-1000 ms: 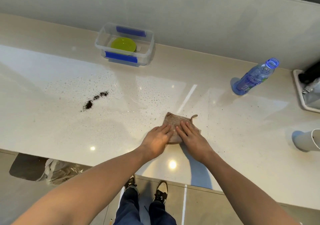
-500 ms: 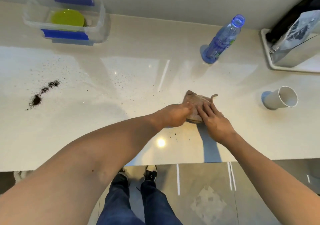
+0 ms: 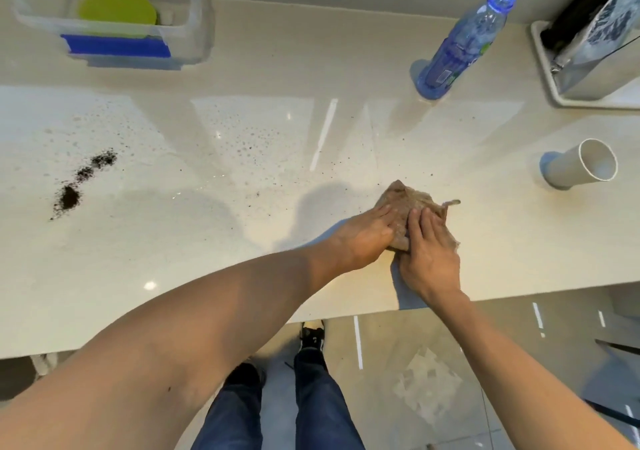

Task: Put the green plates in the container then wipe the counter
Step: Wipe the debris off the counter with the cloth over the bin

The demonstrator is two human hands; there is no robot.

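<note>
wipe underway | both hands, left hand (image 3: 367, 234) and right hand (image 3: 429, 252), flat-fingered, pressing cloth (image 3: 408, 200) | cloth shifted from near the dark spill (image 3: 83, 179) toward white cup (image 3: 581, 163) | green plates (image 3: 117, 11) already in container (image 3: 187, 26) | spill left of cloth unwiped

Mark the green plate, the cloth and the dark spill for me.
green plate (image 3: 116, 11), head view, centre of its face.
cloth (image 3: 403, 195), head view, bare part beyond the fingers.
dark spill (image 3: 69, 198), head view, its largest clump.

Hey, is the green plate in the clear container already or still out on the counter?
In. The green plate lies inside the clear container, seen behind its near wall.
</note>
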